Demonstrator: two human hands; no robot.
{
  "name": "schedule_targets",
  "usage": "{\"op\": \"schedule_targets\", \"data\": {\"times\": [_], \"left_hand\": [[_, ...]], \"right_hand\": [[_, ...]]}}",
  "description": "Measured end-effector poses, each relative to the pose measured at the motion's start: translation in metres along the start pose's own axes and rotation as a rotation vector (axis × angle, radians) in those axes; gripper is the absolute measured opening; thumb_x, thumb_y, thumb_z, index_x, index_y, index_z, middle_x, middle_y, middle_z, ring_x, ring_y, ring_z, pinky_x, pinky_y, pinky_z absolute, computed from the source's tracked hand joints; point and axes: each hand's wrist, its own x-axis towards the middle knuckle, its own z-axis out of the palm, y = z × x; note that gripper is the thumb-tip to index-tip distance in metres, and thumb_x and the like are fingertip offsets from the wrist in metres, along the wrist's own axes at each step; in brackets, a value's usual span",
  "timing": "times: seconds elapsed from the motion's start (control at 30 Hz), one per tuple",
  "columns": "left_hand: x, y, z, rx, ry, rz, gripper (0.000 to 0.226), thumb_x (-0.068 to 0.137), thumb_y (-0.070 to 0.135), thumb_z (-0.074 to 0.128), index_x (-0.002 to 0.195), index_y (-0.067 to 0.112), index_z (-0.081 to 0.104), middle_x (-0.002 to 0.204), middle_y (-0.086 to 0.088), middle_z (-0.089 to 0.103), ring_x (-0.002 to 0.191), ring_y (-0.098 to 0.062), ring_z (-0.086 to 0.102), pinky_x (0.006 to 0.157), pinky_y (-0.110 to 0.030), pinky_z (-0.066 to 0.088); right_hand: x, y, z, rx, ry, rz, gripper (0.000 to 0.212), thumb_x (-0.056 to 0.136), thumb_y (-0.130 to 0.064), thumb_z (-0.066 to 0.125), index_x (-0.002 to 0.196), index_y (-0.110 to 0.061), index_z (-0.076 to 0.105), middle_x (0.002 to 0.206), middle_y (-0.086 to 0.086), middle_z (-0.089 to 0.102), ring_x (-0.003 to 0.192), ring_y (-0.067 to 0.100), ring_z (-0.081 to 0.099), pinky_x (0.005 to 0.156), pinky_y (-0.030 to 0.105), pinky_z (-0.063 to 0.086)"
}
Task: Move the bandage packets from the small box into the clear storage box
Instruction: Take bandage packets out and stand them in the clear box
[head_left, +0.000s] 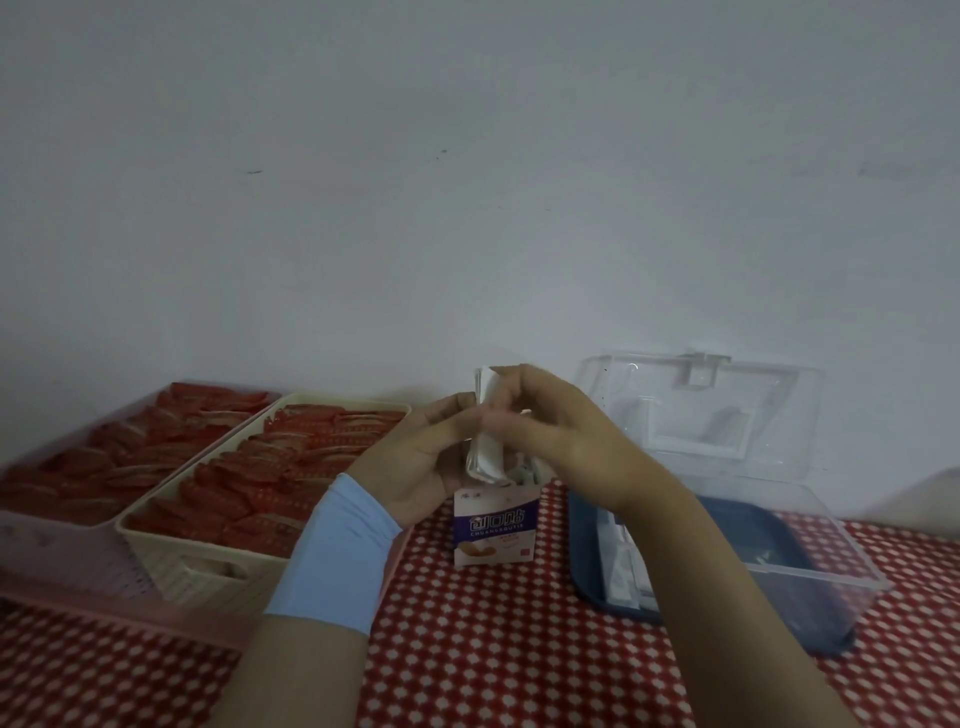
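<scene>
**Bandage packets held above the small box**

Forearms are seen nearest the camera, rising from the bottom edge over a red-and-white checked tablecloth; a pale blue wrist sleeve is worn on the left one.

A stack of white bandage packets is held upright between the two hands, just above the small box. The left hand is curled around the stack from the left, its thumb pressed against the packets. The right hand is closed on the stack from the right, its fingertips pinching the upper part; the stack's top edge shows above the fingers. Motion blur is present at the fingers, so the exact finger contact cannot be told.

The small box stands upright on the cloth directly below the hands, its top open, printed in white and purple with the letters "CHUANGKOUTIE". More contents appear to remain in its mouth.

Just to the right of it, the clear storage box is placed on the cloth, with a dark blue base and its transparent lid tilted up at the back. White flat items are seen inside, along its left side.

To the left, a cream basket and a pink basket are set side by side, both filled with red packets. A plain pale wall is seen behind.
</scene>
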Motion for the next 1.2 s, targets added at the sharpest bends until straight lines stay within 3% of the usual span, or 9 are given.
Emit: {"op": "schedule_targets", "data": {"times": [0.1, 0.17, 0.33, 0.5, 0.57, 0.7, 0.83, 1.0, 1.2], "left_hand": [[-0.003, 0.000, 0.002, 0.031, -0.032, -0.022, 0.022, 0.087, 0.014, 0.062, 0.104, 0.000, 0.059, 0.087, -0.016, 0.072, 0.075, -0.025, 0.073, 0.065, -0.034, 0.060], [-0.004, 0.000, 0.005, 0.052, -0.056, -0.039, 0.026, 0.083, 0.013, 0.057, 0.104, -0.001, 0.059, 0.084, -0.018, 0.073, 0.071, -0.024, 0.073, 0.064, -0.033, 0.061], [-0.003, -0.001, 0.014, 0.106, -0.067, -0.080, 0.034, 0.082, 0.014, 0.057, 0.111, -0.004, 0.059, 0.098, -0.018, 0.075, 0.078, -0.026, 0.075, 0.065, -0.033, 0.061], [0.004, 0.001, 0.023, 0.444, 0.060, -0.076, 0.025, 0.081, 0.023, 0.076, 0.102, 0.011, 0.070, 0.108, -0.018, 0.074, 0.100, -0.035, 0.071, 0.097, -0.056, 0.052], [0.006, 0.006, 0.034, 0.711, 0.132, 0.000, 0.009, 0.083, 0.023, 0.077, 0.091, 0.022, 0.075, 0.096, -0.005, 0.077, 0.094, -0.023, 0.073, 0.094, -0.047, 0.055], [0.004, 0.003, 0.061, 0.962, 0.218, 0.118, 0.012, 0.078, 0.018, 0.079, 0.088, 0.025, 0.075, 0.083, 0.004, 0.075, 0.080, -0.014, 0.072, 0.074, -0.028, 0.060], [0.003, -0.012, 0.083, 0.902, 0.283, 0.143, 0.011, 0.080, 0.012, 0.078, 0.089, 0.018, 0.075, 0.083, 0.000, 0.076, 0.067, -0.009, 0.070, 0.057, -0.015, 0.053], [0.009, -0.026, 0.103, 0.711, 0.320, 0.129, 0.011, 0.083, 0.010, 0.076, 0.093, 0.015, 0.076, 0.086, 0.000, 0.078, 0.081, -0.017, 0.075, 0.067, -0.023, 0.059], [0.023, -0.039, 0.131, 0.663, 0.282, 0.116, 0.014, 0.084, 0.007, 0.075, 0.097, 0.008, 0.075, 0.091, -0.007, 0.078, 0.088, -0.024, 0.075, 0.078, -0.034, 0.062]], "right_hand": [[0.003, 0.001, -0.004, 0.119, 0.120, 0.086, 0.038, 0.096, -0.007, 0.059, 0.130, -0.024, 0.052, 0.109, 0.000, 0.069, 0.097, 0.011, 0.069, 0.084, 0.024, 0.055], [0.001, 0.002, -0.008, 0.124, 0.144, 0.099, 0.047, 0.094, -0.003, 0.062, 0.136, -0.023, 0.053, 0.098, -0.003, 0.072, 0.093, 0.010, 0.071, 0.084, 0.021, 0.055], [-0.013, 0.002, -0.024, 0.154, 0.180, 0.157, 0.027, 0.090, -0.002, 0.069, 0.114, -0.012, 0.074, 0.087, 0.003, 0.076, 0.076, 0.010, 0.070, 0.075, 0.018, 0.055], [-0.021, -0.001, -0.041, 0.046, 0.232, 0.181, 0.015, 0.089, 0.000, 0.069, 0.098, -0.008, 0.078, 0.090, 0.007, 0.077, 0.079, 0.012, 0.070, 0.078, 0.022, 0.057], [-0.026, -0.004, -0.051, 0.015, 0.250, 0.189, 0.015, 0.089, 0.001, 0.068, 0.097, -0.007, 0.078, 0.092, 0.006, 0.078, 0.081, 0.013, 0.072, 0.078, 0.022, 0.058], [-0.037, -0.010, -0.064, -0.025, 0.244, 0.209, 0.015, 0.091, -0.001, 0.067, 0.098, -0.009, 0.077, 0.094, 0.006, 0.077, 0.091, 0.022, 0.073, 0.083, 0.030, 0.061], [-0.051, -0.015, -0.076, 0.035, 0.253, 0.264, 0.015, 0.092, -0.002, 0.067, 0.103, -0.008, 0.075, 0.097, 0.009, 0.077, 0.094, 0.027, 0.073, 0.086, 0.038, 0.061], [-0.071, -0.018, -0.094, 0.177, 0.100, 0.402, 0.010, 0.092, -0.010, 0.070, 0.099, -0.004, 0.073, 0.095, 0.010, 0.078, 0.088, 0.024, 0.075, 0.090, 0.039, 0.060], [-0.085, -0.015, -0.116, 0.245, 0.174, 0.455, 0.005, 0.092, -0.004, 0.068, 0.090, 0.000, 0.067, 0.077, 0.008, 0.073, 0.072, 0.019, 0.072, 0.089, 0.044, 0.060]]}}
